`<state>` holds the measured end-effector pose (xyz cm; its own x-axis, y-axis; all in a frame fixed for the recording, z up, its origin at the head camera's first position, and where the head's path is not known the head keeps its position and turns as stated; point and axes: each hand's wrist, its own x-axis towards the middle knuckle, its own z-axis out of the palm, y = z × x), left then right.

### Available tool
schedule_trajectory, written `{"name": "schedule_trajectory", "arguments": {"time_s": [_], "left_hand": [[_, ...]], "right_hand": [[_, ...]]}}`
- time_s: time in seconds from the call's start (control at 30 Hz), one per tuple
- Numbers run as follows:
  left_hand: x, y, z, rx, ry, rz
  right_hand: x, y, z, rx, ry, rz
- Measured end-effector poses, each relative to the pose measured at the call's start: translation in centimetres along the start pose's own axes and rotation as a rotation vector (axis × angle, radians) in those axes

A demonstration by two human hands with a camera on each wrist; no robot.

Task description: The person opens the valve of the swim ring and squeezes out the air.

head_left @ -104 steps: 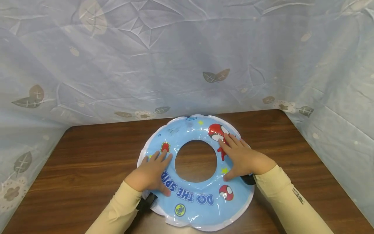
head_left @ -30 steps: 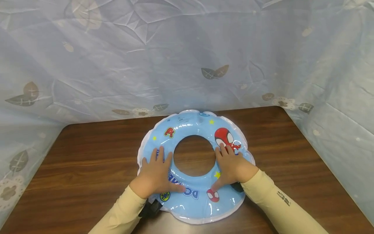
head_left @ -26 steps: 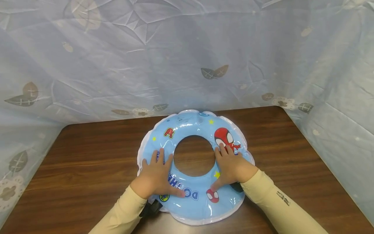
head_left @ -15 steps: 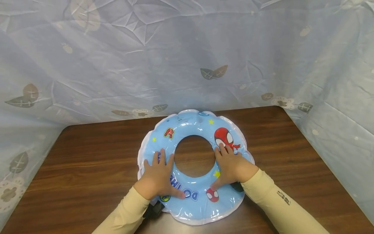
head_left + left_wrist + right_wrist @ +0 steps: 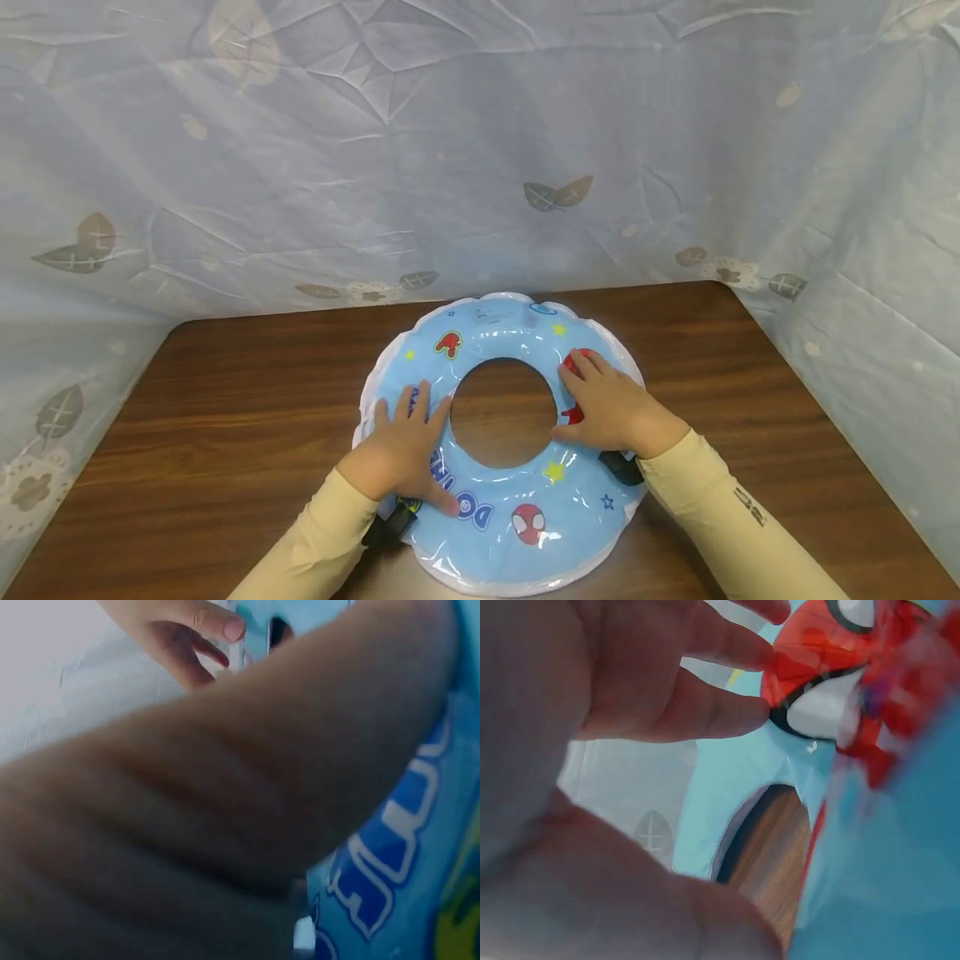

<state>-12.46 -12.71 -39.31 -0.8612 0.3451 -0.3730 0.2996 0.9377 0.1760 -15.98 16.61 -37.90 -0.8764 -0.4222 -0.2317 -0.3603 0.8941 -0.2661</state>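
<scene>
A light blue inflatable swim ring [image 5: 480, 550] with a scalloped pale edge lies flat on the table, its printed side up. On its left part rests my left hand [image 5: 401, 454], fingers spread and thumb on the lettering. My right hand [image 5: 618, 408] lies on the right part, covering most of a red cartoon figure, its thumb near the inner hole. Straight fingers of the right hand [image 5: 645, 675] touch the figure's red head [image 5: 817, 660] in the right wrist view. A large blurred part of my left hand [image 5: 315, 750] fills the left wrist view beside blue lettering [image 5: 390, 855].
The brown wooden table [image 5: 225, 417] extends to both sides of the ring. A pale patterned curtain [image 5: 465, 167] hangs behind it and along the sides. Dark devices are strapped at the left wrist [image 5: 388, 525] and right wrist [image 5: 622, 467].
The ring has turned clockwise, its front prints shifting left and its top oval shifting right. My right hand has moved right and farther up over the red figure; the left hand stays nearly in place.
</scene>
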Motion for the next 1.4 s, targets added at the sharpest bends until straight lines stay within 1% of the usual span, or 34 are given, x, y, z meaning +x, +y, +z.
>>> {"name": "schedule_trajectory", "arguments": {"time_s": [0.13, 0.27, 0.43, 0.63, 0.77, 0.9, 0.97, 1.13, 1.23, 1.33, 1.4], "left_hand": [[0.1, -0.4, -0.2, 0.018, -0.007, 0.021], [0.3, -0.6, -0.4, 0.021, -0.012, 0.020], [0.2, -0.7, -0.7, -0.019, -0.016, 0.030], [0.0, -1.3, -1.1, -0.044, -0.037, 0.058], [0.0, -1.8, -0.9, -0.051, -0.037, 0.066], [0.2, -1.7, -0.7, -0.044, -0.028, 0.059], [0.3, -1.6, -0.6, -0.042, -0.025, 0.054], [0.4, -1.4, -0.5, -0.031, -0.014, 0.047], [0.3, -1.1, -0.4, -0.003, 0.007, 0.047], [0.1, -0.7, -0.5, 0.031, 0.038, 0.051], [-0.3, -0.3, -0.6, 0.037, 0.048, 0.056]], "right_hand": [[0.0, 0.4, 0.0, -0.005, -0.006, 0.001], [0.2, 0.7, 0.1, 0.018, -0.050, 0.005], [0.6, 1.1, 0.4, 0.063, -0.114, 0.021], [0.9, 1.5, 0.8, 0.077, -0.134, 0.013], [0.4, 1.2, 0.4, 0.077, -0.161, 0.020], [-0.4, 0.6, -0.3, 0.094, -0.232, 0.045], [-0.5, 0.3, -0.3, 0.094, -0.255, 0.056], [-0.3, -0.4, 0.6, 0.056, -0.248, 0.072], [-0.2, -0.7, 1.0, 0.044, -0.236, 0.082], [-0.3, -0.9, 1.0, 0.040, -0.225, 0.091], [-0.4, -0.9, 0.8, 0.041, -0.223, 0.090]]}}
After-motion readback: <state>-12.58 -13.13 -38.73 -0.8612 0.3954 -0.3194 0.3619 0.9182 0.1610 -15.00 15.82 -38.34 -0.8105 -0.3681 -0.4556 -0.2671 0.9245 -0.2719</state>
